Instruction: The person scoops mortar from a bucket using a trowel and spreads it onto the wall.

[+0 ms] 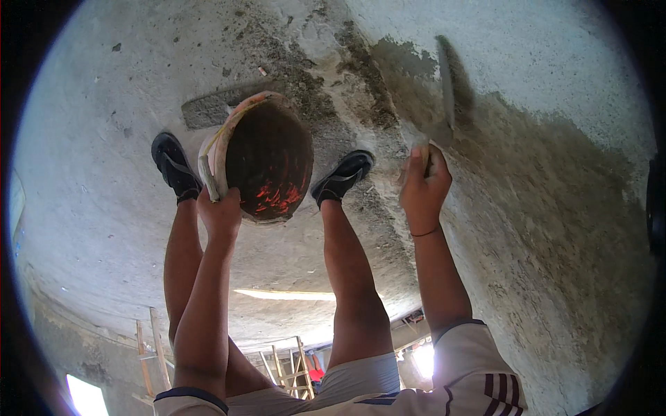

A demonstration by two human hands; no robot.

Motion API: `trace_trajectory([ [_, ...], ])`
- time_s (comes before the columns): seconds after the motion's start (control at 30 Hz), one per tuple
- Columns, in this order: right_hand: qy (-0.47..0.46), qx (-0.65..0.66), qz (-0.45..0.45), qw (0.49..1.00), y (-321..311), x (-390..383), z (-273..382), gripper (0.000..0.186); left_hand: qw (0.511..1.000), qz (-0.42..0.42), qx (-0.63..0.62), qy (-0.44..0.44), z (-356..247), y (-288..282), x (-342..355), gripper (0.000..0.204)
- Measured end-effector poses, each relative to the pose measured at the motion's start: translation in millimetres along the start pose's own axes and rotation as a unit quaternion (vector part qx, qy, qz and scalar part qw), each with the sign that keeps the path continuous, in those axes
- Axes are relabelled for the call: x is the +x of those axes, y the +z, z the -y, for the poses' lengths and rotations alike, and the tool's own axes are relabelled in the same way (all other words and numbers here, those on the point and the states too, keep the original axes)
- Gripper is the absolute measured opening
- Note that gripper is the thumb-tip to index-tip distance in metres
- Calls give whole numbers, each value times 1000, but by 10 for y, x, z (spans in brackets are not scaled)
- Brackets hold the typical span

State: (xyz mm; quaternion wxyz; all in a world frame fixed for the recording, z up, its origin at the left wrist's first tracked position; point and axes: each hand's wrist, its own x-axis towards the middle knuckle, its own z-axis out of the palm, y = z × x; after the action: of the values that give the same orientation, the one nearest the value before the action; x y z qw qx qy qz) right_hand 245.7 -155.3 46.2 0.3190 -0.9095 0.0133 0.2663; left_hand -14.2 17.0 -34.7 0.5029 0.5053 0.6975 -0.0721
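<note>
My left hand (220, 210) is closed at the near left rim of a mortar-stained, pinkish-orange bucket (270, 156), beside a pale grip on its handle. The bucket is tilted, its mouth facing me; dark residue coats the inside, with bare red-orange patches low down. My right hand (424, 182) is wrapped round the handle of a trowel (447, 90). Seen nearly edge-on, the trowel's blade points away from me along the wall (555, 173), where wet grey-brown mortar covers a broad band below a paler surface. Whether the blade touches the wall, I cannot tell.
A rough grey rectangular slab (211, 109) lies on the floor behind the bucket. My sandalled feet (345, 173) stand either side of the bucket. Crumbled mortar (312, 97) lines the wall's foot. Wooden scaffold poles (298, 367) show at the lower edge.
</note>
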Motion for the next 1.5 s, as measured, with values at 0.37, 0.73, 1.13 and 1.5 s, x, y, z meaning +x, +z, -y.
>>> trace_trajectory([
  [0.37,-50,-177,56,981,81,499,-491,31,1000,18,-17,14,-106,51,-19,25],
  [0.73,-76,-30,2,997,-11,84,-219,32,999,24,-47,6,-95,91,-44,21],
  [1.13,22,139,-9,990,199,-228,-211,22,1000,12,-21,-10,-154,34,-15,20],
  [1.5,-159,-324,540,760,1161,-520,-490,27,997,20,-70,15,-177,12,-77,15],
])
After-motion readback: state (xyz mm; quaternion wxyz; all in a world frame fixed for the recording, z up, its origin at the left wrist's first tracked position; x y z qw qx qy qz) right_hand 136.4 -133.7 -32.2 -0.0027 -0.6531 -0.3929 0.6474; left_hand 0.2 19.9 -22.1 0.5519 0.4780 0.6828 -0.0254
